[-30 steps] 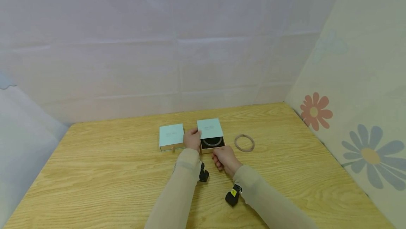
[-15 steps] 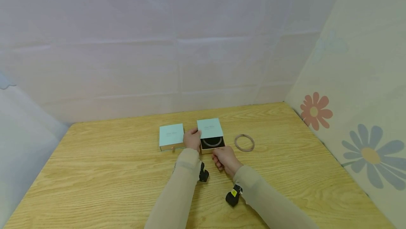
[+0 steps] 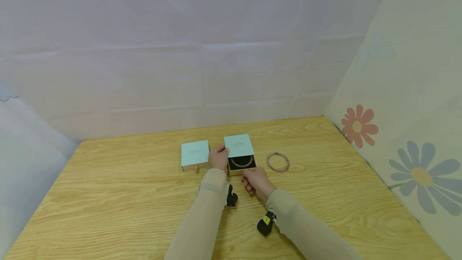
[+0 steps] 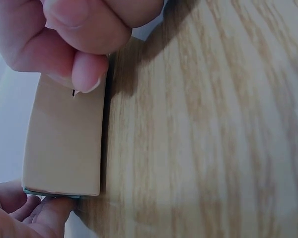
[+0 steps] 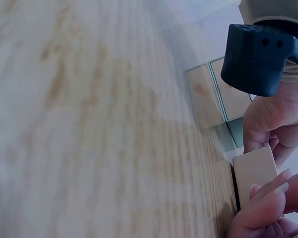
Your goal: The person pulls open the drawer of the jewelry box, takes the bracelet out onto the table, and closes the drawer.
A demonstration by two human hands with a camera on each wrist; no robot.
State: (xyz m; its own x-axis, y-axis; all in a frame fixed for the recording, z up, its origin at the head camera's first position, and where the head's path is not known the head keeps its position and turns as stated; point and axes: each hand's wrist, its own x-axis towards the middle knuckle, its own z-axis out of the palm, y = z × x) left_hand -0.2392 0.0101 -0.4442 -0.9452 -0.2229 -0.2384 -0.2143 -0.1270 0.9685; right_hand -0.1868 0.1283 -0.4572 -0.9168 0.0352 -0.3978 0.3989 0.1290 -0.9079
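Note:
A pale blue drawer-style jewelry box (image 3: 238, 145) sits on the table, its drawer (image 3: 236, 172) partly pulled out toward me. A bangle (image 3: 242, 164) lies inside on black lining, its far part hidden under the cover. My left hand (image 3: 218, 158) grips the cover's left side. At the middle of the tan drawer front (image 4: 64, 144), my right hand (image 3: 257, 180) has curled fingers and pinches there beside a small dark slit; any pull tab is hidden by the fingertips. To the right a second bangle (image 3: 278, 162) lies flat on the wood.
Left of my left hand stands another pale blue box (image 3: 195, 154), closed, with a small tan tab (image 3: 197, 170) at its front. The wooden table (image 3: 119, 196) meets a draped wall at the back and a flower-printed sheet (image 3: 408, 152) on the right.
The drawer has slid out very slightly toward me, with my right hand drawing back a little. My left hand stays in place on the cover.

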